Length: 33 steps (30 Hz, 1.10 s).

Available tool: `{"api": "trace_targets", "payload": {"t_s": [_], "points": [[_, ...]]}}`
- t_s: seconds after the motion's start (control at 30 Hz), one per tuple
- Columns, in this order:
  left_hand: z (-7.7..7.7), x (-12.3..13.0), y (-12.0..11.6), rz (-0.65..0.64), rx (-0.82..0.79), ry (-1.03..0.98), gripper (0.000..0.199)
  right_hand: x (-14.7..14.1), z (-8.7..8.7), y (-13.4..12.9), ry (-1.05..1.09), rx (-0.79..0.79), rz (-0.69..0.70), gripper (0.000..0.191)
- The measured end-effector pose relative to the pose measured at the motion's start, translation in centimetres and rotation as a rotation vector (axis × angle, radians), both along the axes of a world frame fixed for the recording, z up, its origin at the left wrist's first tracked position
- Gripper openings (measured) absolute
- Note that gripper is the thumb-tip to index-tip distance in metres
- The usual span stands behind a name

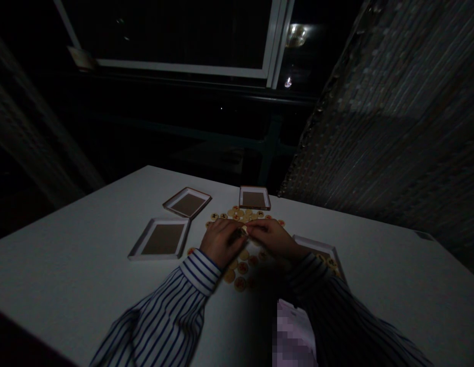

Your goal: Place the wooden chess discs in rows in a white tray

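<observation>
Round wooden pieces with red or black characters lie scattered on the white table (107, 285); one red-marked piece (240, 284) is near the front of the group. My left hand (224, 239) and my right hand (273, 237) meet above the pieces. Between their fingertips is a small pale round piece (243, 230), pinched from both sides. The fingers of both hands are closed on it. Both forearms wear striped sleeves, and the hands hide part of the group beneath them.
Open shallow boxes stand at the left (184, 239), back left (205, 203) and back (269, 200). Another box (338, 255), holding several pieces, lies beside my right forearm. A pinkish, partly pixelated object (296, 326) is at the front. Bead curtains hang behind.
</observation>
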<state>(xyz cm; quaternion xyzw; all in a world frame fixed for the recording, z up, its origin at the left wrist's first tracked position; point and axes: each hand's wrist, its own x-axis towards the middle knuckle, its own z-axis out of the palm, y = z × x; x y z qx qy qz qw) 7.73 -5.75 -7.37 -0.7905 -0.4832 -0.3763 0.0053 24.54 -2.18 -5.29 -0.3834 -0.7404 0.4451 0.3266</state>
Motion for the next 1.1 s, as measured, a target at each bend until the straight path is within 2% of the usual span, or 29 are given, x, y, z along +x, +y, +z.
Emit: {"api": "trace_targets", "payload": {"t_s": [0.27, 0.6, 1.1], "points": [[0.24, 0.1, -0.18, 0.007, 0.018, -0.007, 0.024, 0.16, -0.58, 0.32, 0.03, -0.043, 0.027, 0.026], [0.31, 0.23, -0.22, -0.011, 0.012, -0.048, 0.022, -0.05, -0.13, 0.05, 0.056, -0.063, 0.01, 0.023], [0.57, 0.07, -0.29, 0.038, -0.043, -0.016, 0.022, -0.25, -0.25, -0.03, 0.036, 0.034, -0.151, 0.019]]}}
